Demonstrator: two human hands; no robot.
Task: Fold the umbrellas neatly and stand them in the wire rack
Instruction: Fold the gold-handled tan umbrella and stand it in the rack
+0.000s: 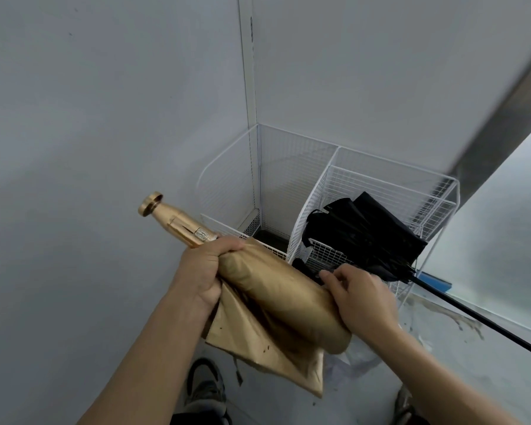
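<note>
A gold folding umbrella (pixel 276 299) lies across my hands, its shiny gold handle pointing up and left. My left hand (pixel 204 271) grips it just below the handle, over the bunched canopy. My right hand (pixel 359 296) is closed on the far end of the rolled canopy, while loose gold fabric hangs down underneath. Behind stands the white wire rack (pixel 325 185) in the corner. A black umbrella (pixel 368 234) leans in its right compartment, loosely bunched, with its thin black shaft running out to the lower right.
Grey walls meet in a corner behind the rack. A frosted glass panel with a metal frame (pixel 500 240) is on the right. The rack's left compartment shows a dark floor inside. My shoes (pixel 206 384) are on the stained pale floor below.
</note>
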